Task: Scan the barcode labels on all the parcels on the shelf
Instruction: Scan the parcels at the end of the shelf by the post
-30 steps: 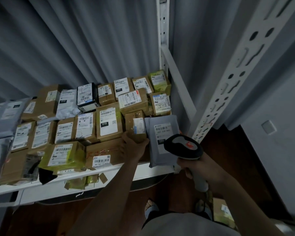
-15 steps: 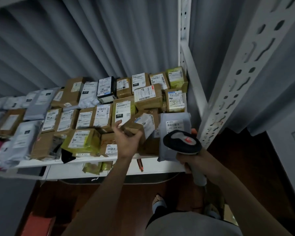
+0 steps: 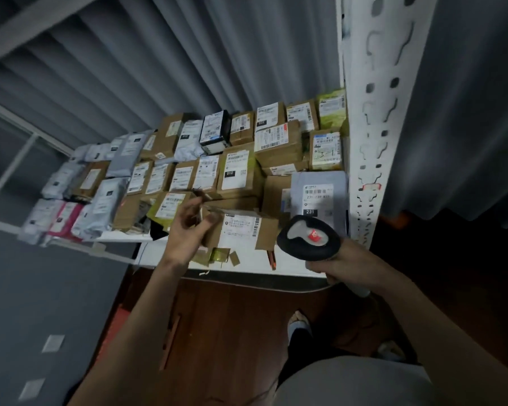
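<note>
Many labelled parcels cover the white shelf [image 3: 170, 256]: brown boxes, grey mailers and yellow-green packs. My left hand [image 3: 185, 230] curls its fingers on the left end of a brown parcel [image 3: 266, 234] that lies at the shelf's front edge with its white barcode label facing up. My right hand [image 3: 345, 263] grips a barcode scanner [image 3: 308, 238] with a black head, grey top and red button, held just right of that parcel and pointed toward the shelf. Behind the scanner lies a grey mailer [image 3: 320, 191] marked 231.
A white perforated shelf post [image 3: 367, 127] rises at the right. A grey curtain [image 3: 188, 68] hangs behind the shelf. Grey and pink soft bags [image 3: 66, 215] fill the shelf's left end. Below are a dark wooden floor [image 3: 232, 332] and my foot [image 3: 298, 322].
My left hand lifted the brown parcel from beside the grey mailer, turned it and brought it down at the shelf's front edge, label up. The view swung left; the scanner stayed close by.
</note>
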